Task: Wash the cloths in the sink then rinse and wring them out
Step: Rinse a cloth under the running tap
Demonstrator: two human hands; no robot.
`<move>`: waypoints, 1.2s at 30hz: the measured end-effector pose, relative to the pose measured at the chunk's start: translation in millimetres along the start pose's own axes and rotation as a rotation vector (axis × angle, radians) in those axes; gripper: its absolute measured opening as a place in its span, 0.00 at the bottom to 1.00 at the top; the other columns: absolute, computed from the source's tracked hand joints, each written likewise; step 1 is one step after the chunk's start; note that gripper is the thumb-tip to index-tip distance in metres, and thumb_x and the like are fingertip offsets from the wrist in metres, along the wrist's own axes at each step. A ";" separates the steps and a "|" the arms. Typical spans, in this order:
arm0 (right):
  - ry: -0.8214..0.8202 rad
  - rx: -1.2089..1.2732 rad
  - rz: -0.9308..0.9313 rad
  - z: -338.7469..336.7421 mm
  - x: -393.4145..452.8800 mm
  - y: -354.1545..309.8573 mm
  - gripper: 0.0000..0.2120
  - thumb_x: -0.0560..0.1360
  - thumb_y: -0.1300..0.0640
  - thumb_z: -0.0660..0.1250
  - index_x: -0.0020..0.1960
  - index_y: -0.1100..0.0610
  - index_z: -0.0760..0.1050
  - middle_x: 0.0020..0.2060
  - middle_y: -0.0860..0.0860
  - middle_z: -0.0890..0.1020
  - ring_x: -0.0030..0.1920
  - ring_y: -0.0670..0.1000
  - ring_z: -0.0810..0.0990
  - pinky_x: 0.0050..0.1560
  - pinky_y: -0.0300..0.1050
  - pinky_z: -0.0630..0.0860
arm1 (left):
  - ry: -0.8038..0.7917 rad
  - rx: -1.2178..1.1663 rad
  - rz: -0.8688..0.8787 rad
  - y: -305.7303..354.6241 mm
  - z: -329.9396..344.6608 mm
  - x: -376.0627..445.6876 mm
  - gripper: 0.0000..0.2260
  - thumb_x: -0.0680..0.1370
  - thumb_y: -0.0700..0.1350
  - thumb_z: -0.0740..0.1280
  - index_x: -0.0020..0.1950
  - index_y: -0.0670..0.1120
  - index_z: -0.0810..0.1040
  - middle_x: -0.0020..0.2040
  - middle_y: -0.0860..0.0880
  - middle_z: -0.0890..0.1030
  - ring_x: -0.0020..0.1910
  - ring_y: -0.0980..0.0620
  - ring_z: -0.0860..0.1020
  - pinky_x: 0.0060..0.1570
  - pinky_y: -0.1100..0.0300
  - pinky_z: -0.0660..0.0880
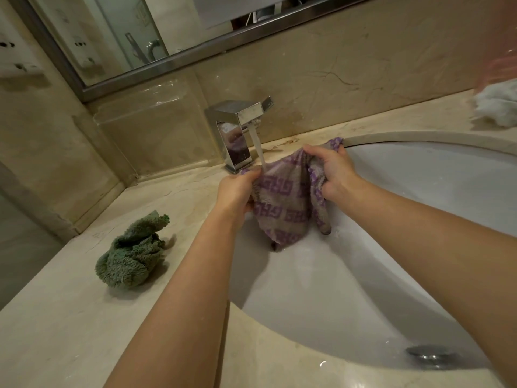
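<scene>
A grey cloth with a purple key pattern hangs over the white sink, stretched between both hands. My left hand grips its left edge, and my right hand grips its right edge near the sink's back rim. Water runs from the chrome tap onto the cloth's top left edge beside my left hand. The cloth's lower corners dangle into the basin. A crumpled green fluffy cloth lies on the counter to the left of the sink.
The beige marble counter surrounds the sink. A white crumpled cloth sits at the far right on the counter. The drain plug shows at the lower right. A mirror and wall sockets are behind.
</scene>
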State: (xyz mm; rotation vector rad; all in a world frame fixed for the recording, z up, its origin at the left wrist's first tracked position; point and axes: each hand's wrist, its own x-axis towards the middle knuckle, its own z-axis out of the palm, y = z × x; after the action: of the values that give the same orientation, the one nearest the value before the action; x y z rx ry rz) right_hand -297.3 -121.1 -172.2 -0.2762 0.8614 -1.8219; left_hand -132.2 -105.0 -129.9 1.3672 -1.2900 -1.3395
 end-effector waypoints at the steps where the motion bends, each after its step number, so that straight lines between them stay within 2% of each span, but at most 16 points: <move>1: 0.006 -0.002 0.000 -1.2 0.4 -0.6 0.49 0.61 0.65 0.80 0.75 0.49 0.61 0.60 0.59 0.79 0.55 0.61 0.81 0.52 0.67 0.78 | 0.016 -0.015 0.007 0.0 -1.2 -0.3 0.09 0.78 0.44 0.68 0.56 0.41 0.79 0.46 0.44 0.83 0.42 0.48 0.82 0.41 0.56 0.80; 4: 0.010 0.020 -0.009 -1.9 -0.8 -3.4 0.45 0.64 0.66 0.78 0.74 0.50 0.62 0.58 0.59 0.80 0.53 0.62 0.82 0.50 0.68 0.78 | 0.043 -0.073 0.020 0.2 -2.8 1.1 0.10 0.77 0.45 0.70 0.55 0.42 0.79 0.48 0.45 0.84 0.44 0.50 0.82 0.41 0.57 0.80; 6: 0.002 0.042 -0.011 -1.4 -1.0 -4.6 0.41 0.65 0.66 0.77 0.73 0.51 0.63 0.57 0.60 0.81 0.51 0.62 0.83 0.50 0.69 0.78 | 0.027 -0.099 0.022 1.2 -3.4 0.4 0.11 0.79 0.49 0.67 0.55 0.43 0.79 0.49 0.45 0.83 0.46 0.50 0.82 0.44 0.57 0.79; 8: 0.005 0.064 -0.011 -1.3 -0.3 -5.1 0.40 0.66 0.67 0.77 0.73 0.51 0.64 0.56 0.60 0.81 0.51 0.62 0.83 0.50 0.69 0.78 | -0.043 -0.155 0.014 1.5 -2.9 0.7 0.21 0.81 0.57 0.59 0.61 0.41 0.77 0.55 0.44 0.82 0.54 0.47 0.80 0.56 0.53 0.76; 10: 0.006 0.068 -0.025 -2.3 0.8 -5.7 0.40 0.66 0.67 0.77 0.73 0.51 0.65 0.56 0.60 0.81 0.51 0.61 0.83 0.50 0.69 0.78 | -0.089 -0.204 0.010 1.7 -3.3 3.1 0.29 0.82 0.61 0.49 0.67 0.40 0.74 0.61 0.43 0.79 0.61 0.46 0.76 0.67 0.50 0.68; 11: 0.007 0.073 -0.030 -2.8 1.2 -6.2 0.40 0.66 0.67 0.76 0.73 0.52 0.65 0.56 0.60 0.81 0.51 0.61 0.83 0.49 0.69 0.78 | -0.095 -0.204 0.008 2.0 -3.9 4.3 0.31 0.82 0.63 0.46 0.64 0.41 0.75 0.59 0.44 0.78 0.58 0.47 0.76 0.64 0.52 0.69; 13: 0.012 0.072 -0.037 -4.6 1.4 -7.1 0.40 0.66 0.67 0.76 0.73 0.51 0.64 0.57 0.59 0.81 0.52 0.61 0.83 0.49 0.69 0.78 | -0.101 -0.204 -0.024 2.3 -4.6 10.3 0.30 0.80 0.65 0.44 0.51 0.45 0.77 0.49 0.44 0.74 0.46 0.49 0.72 0.47 0.55 0.70; 14: 0.015 0.065 -0.042 -5.8 1.5 -7.1 0.41 0.66 0.67 0.77 0.73 0.52 0.64 0.57 0.59 0.81 0.52 0.61 0.83 0.48 0.69 0.78 | -0.104 -0.192 -0.044 2.5 -4.2 11.0 0.29 0.80 0.66 0.44 0.46 0.46 0.75 0.47 0.45 0.72 0.43 0.50 0.71 0.42 0.57 0.68; 17: 0.026 0.059 -0.079 -8.0 2.4 -8.2 0.41 0.65 0.67 0.77 0.73 0.54 0.65 0.57 0.59 0.81 0.52 0.60 0.83 0.50 0.65 0.80 | -0.093 -0.137 -0.038 2.3 -2.9 12.2 0.29 0.81 0.64 0.45 0.42 0.44 0.75 0.46 0.45 0.73 0.42 0.50 0.72 0.42 0.57 0.68; 21: 0.024 0.062 -0.112 -8.4 2.0 -11.5 0.39 0.66 0.68 0.76 0.72 0.53 0.66 0.54 0.58 0.82 0.51 0.59 0.83 0.52 0.63 0.79 | -0.066 -0.141 -0.049 2.8 -0.4 5.2 0.22 0.83 0.56 0.52 0.47 0.42 0.78 0.48 0.45 0.82 0.47 0.48 0.79 0.50 0.55 0.73; 23: 0.017 0.062 -0.112 -8.8 1.6 -12.3 0.38 0.66 0.68 0.76 0.72 0.53 0.66 0.53 0.59 0.83 0.51 0.59 0.83 0.51 0.64 0.80 | -0.058 -0.187 -0.041 2.7 -0.7 3.7 0.14 0.82 0.47 0.57 0.49 0.41 0.78 0.44 0.45 0.82 0.43 0.49 0.80 0.46 0.57 0.77; 25: 0.023 0.051 -0.110 -9.1 2.1 -12.8 0.39 0.65 0.67 0.76 0.73 0.52 0.66 0.53 0.58 0.83 0.50 0.59 0.84 0.51 0.64 0.80 | -0.067 -0.241 -0.029 3.3 -1.4 1.2 0.07 0.80 0.38 0.59 0.47 0.40 0.77 0.41 0.45 0.81 0.39 0.50 0.79 0.40 0.60 0.78; 28: 0.025 0.047 -0.114 -8.4 2.2 -12.9 0.42 0.64 0.66 0.77 0.74 0.51 0.64 0.54 0.58 0.82 0.51 0.59 0.83 0.51 0.64 0.79 | -0.070 -0.333 -0.021 3.9 -3.6 1.6 0.05 0.78 0.34 0.61 0.47 0.39 0.76 0.41 0.44 0.82 0.38 0.50 0.80 0.42 0.60 0.79; 30: 0.024 0.046 -0.117 -7.8 2.3 -12.6 0.45 0.64 0.66 0.78 0.75 0.51 0.62 0.56 0.58 0.81 0.52 0.60 0.83 0.51 0.65 0.79 | -0.090 -0.399 0.001 4.8 -4.2 0.5 0.05 0.79 0.38 0.62 0.49 0.39 0.77 0.42 0.44 0.82 0.40 0.49 0.81 0.44 0.59 0.79; 32: 0.027 0.043 -0.121 -7.6 2.6 -12.8 0.46 0.64 0.66 0.78 0.75 0.51 0.61 0.57 0.58 0.80 0.53 0.60 0.82 0.52 0.65 0.79 | -0.110 -0.392 0.034 4.8 -3.6 0.5 0.10 0.81 0.46 0.60 0.50 0.41 0.78 0.44 0.45 0.82 0.43 0.50 0.80 0.45 0.59 0.78; 36: 0.026 0.046 -0.126 -7.0 2.5 -13.1 0.43 0.63 0.66 0.78 0.73 0.53 0.65 0.57 0.59 0.81 0.53 0.60 0.82 0.51 0.65 0.79 | -0.207 -0.242 0.066 4.5 -0.3 -1.1 0.20 0.82 0.59 0.54 0.59 0.48 0.77 0.58 0.44 0.80 0.58 0.46 0.77 0.59 0.53 0.73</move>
State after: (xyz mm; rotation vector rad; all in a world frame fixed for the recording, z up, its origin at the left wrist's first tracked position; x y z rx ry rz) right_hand -311.7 -117.9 -168.9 -0.2839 0.8347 -1.9636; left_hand -132.4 -104.6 -125.3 1.0344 -1.2476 -1.5668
